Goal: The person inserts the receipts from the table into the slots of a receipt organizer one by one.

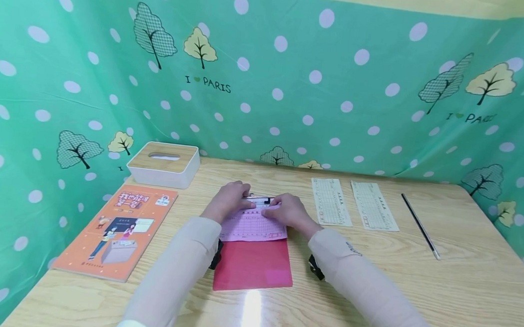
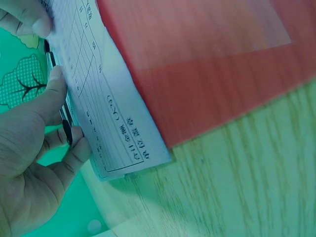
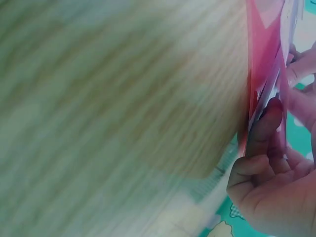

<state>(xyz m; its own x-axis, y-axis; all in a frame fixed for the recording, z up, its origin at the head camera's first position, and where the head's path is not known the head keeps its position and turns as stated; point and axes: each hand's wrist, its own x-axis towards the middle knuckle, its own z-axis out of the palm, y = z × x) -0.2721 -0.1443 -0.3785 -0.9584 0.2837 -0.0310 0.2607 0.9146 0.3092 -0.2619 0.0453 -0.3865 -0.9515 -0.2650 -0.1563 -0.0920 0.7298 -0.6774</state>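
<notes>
A: Red clipboard (image 1: 253, 263) lies flat on the wooden table (image 1: 371, 290), middle of the near half. Long axis runs away from the person; metal clip (image 1: 259, 199) at the far end, bare red end nearest the body.

B: And the pink form (image 1: 251, 225)?

A: On the upper half of the board, same axis, top edge at the clip. In the left wrist view its print runs along the sheet's length.

B: Hands?

A: Both at the far end, forearms converging from either side, sleeves resting low over the table. Left hand (image 1: 228, 199) has its fingers curled on the clip, thumb beside the black part. Right hand (image 1: 288, 210) pinches the board's edge and the form, thumb pressed to the red edge in its wrist view.

B: Surroundings?

A: Orange book (image 1: 116, 229) to the left, tissue box (image 1: 164, 163) behind it. Two white slips (image 1: 354, 203) and a black pen (image 1: 419, 225) to the right, well apart from the hands.
</notes>
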